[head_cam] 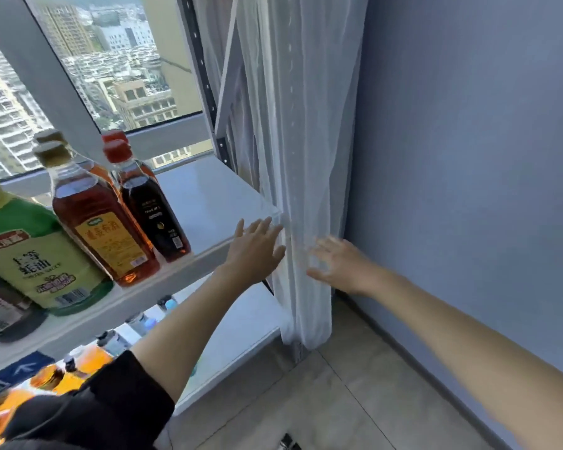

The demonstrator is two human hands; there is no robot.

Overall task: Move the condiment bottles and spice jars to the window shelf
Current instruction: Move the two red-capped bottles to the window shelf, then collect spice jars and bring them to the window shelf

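Note:
The white window shelf (215, 196) carries a green oyster sauce bottle (33, 251), an amber bottle with an orange label (101, 228), a dark bottle with a red cap (150, 209) and a dark jar (4, 313) at the left edge. Two more bottles stand behind them, mostly hidden. My left hand (254, 251) hovers with fingers spread at the shelf's front right corner, holding nothing. My right hand (342, 264) is spread too, against the sheer white curtain (293, 157).
A lower shelf (241, 336) holds several bottles with dark caps and orange contents (88, 358) at the bottom left. A grey-blue wall (468, 157) stands on the right, and tan floor tiles (338, 401) lie below. The window (117, 60) looks onto city buildings.

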